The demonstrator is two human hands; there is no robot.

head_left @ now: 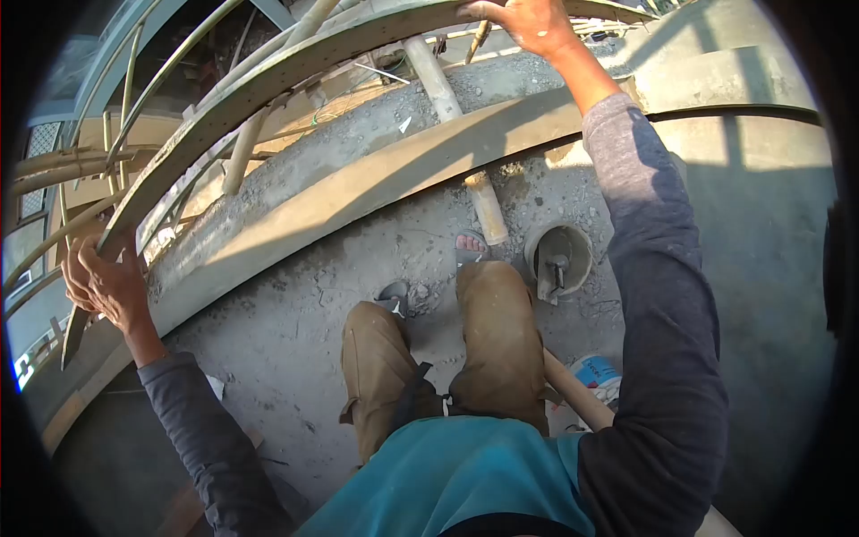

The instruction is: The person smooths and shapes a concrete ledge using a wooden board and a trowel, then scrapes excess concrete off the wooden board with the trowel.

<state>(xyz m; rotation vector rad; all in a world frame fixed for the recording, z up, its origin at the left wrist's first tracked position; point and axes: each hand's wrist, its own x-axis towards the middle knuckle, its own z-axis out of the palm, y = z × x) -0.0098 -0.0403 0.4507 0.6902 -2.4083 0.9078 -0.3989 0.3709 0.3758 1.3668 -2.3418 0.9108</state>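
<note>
A long, narrow board [234, 100], bowed by the lens, stretches across the upper part of the head view. My left hand [109, 285] is closed around it near its lower left end. Farther along, at the top, my right hand [530, 25] grips the same board; some of its fingers are cut off or hidden. Below it, a second long, tan board [385, 174] lies along the rough concrete ledge [344, 116], partly in shadow.
A bucket [582, 255] with a tool inside stands by my right foot. Behind my leg is a labelled tub [595, 371] beside a pole [573, 387]. Bamboo poles [170, 76] rise past the ledge, and a short pipe [486, 208] juts out below. Rubble litters the concrete floor [268, 358].
</note>
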